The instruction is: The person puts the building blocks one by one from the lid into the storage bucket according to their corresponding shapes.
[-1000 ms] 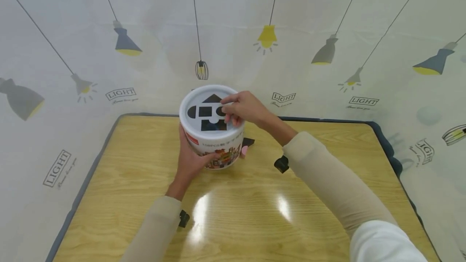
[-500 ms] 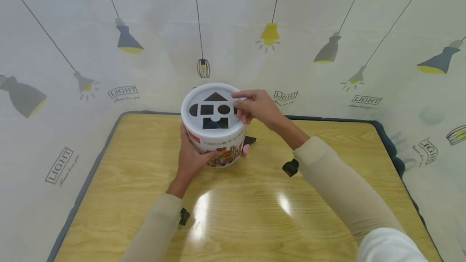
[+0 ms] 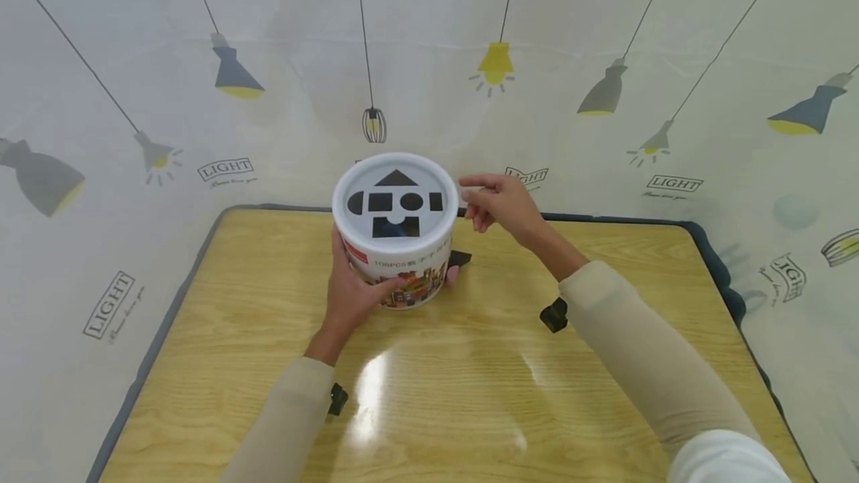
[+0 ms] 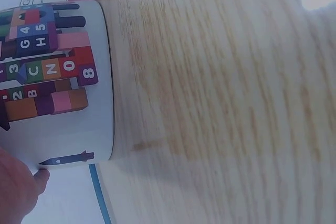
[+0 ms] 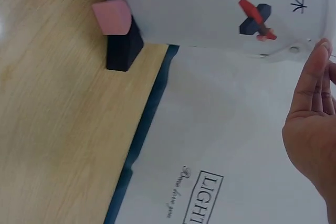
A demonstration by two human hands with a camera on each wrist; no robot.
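Observation:
A white toy-block bucket (image 3: pixel 429 268) with printed blocks and letters stands on the far side of the table. Its lid (image 3: pixel 362 229) has cut-outs of several shapes: a triangle, squares, a circle, a half-round. My left hand (image 3: pixel 349 293) grips the bucket's left side, thumb across the front; in the left wrist view only part of that hand (image 4: pixel 20 190) shows. My right hand (image 3: pixel 503 203) hovers just right of the lid's rim, forefinger stretched out, nothing visible in it. A pink block (image 5: pixel 112 18) and a black block (image 5: pixel 123 51) lie against the bucket's right side.
The wooden table (image 3: pixel 470 386) ends at a dark edge (image 3: pixel 604 222) close behind the bucket. Beyond it hangs a pale cloth (image 3: pixel 429 36) printed with lamps. A small black device (image 3: pixel 553 315) is on the right wrist, another (image 3: pixel 338 399) on the left.
My right hand has drawn back to the right from over the lid, uncovering the round and right-hand rectangular cut-outs. My left hand and the bucket stay in place.

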